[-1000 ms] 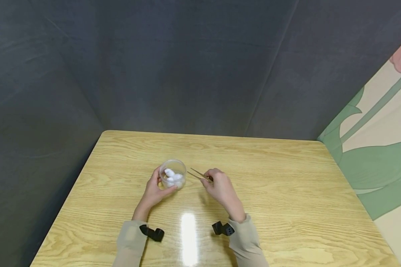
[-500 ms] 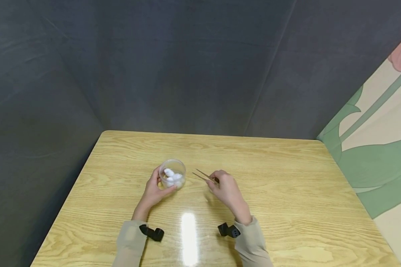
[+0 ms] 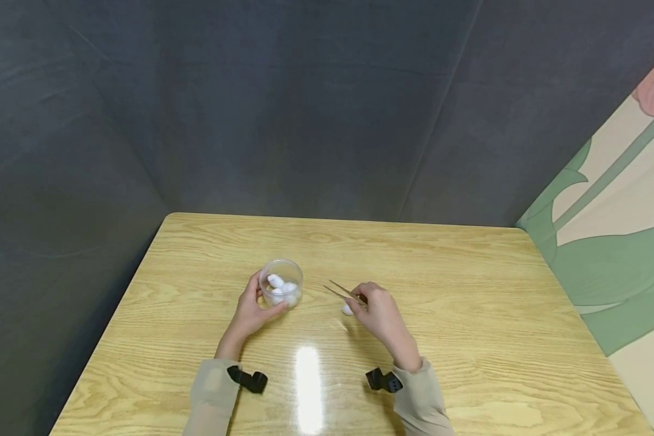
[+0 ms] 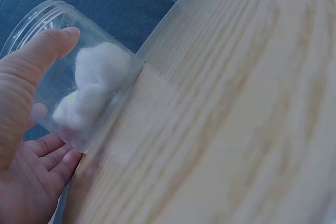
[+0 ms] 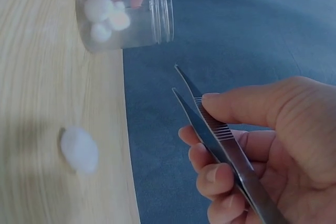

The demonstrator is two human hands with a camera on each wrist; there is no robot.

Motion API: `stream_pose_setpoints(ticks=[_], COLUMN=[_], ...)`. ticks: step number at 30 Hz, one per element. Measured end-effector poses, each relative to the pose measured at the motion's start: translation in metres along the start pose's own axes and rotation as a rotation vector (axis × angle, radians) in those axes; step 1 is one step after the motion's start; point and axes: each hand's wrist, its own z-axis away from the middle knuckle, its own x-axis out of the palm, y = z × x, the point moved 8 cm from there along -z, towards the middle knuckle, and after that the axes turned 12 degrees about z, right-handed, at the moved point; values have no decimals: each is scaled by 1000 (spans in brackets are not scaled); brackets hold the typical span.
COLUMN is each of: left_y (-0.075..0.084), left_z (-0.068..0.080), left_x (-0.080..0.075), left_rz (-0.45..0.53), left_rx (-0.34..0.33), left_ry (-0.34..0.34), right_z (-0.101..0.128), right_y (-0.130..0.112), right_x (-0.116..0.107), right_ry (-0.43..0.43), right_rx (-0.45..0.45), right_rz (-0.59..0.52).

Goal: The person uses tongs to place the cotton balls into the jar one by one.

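A clear plastic jar (image 3: 281, 278) without a lid stands upright on the wooden table, with several white cotton balls (image 4: 97, 80) inside. My left hand (image 3: 255, 312) grips it from the left side, thumb (image 4: 55, 45) across the near wall and fingers behind. To the right of the jar, my right hand (image 3: 378, 312) pinches metal tweezers (image 5: 215, 135) between thumb and fingers. Their tips are spread apart with nothing between them, pointing toward the jar. One loose cotton ball (image 5: 80, 149) lies on the table below the tweezers, partly hidden by the right hand in the head view.
The light wooden table (image 3: 469, 303) runs to a dark cloth (image 3: 305, 109) at the back and left. A flower-patterned cloth (image 3: 621, 272) borders the right side. Both wrists wear black cameras, and light glares off the tabletop at the front middle.
My right hand has moved right and slightly toward me with the tweezers, away from the jar. A loose cotton ball now shows beneath it on the table. The left hand and jar stay put.
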Motion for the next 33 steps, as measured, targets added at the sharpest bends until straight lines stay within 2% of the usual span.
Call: stream_pose_setpoints(ticks=[8, 13, 21, 24, 31, 33], left_y=[-9, -9, -10, -6, 31, 32], left_z=[-1, -1, -1, 0, 7, 7], left_x=[-1, -1, -1, -1, 5, 4], left_rz=[-8, 27, -9, -3, -15, -8], left_rx=[-22, -19, -40, -43, -48, -57], left_ry=[8, 7, 10, 9, -9, -7], right_z=[7, 11, 16, 18, 23, 24], right_y=[6, 13, 22, 25, 34, 36], right_x=[1, 2, 4, 5, 10, 10], right_ry=[-14, -23, -33, -36, -75, -78], right_rx=[3, 25, 44, 53, 77, 81], right_rz=[11, 22, 41, 43, 24, 27])
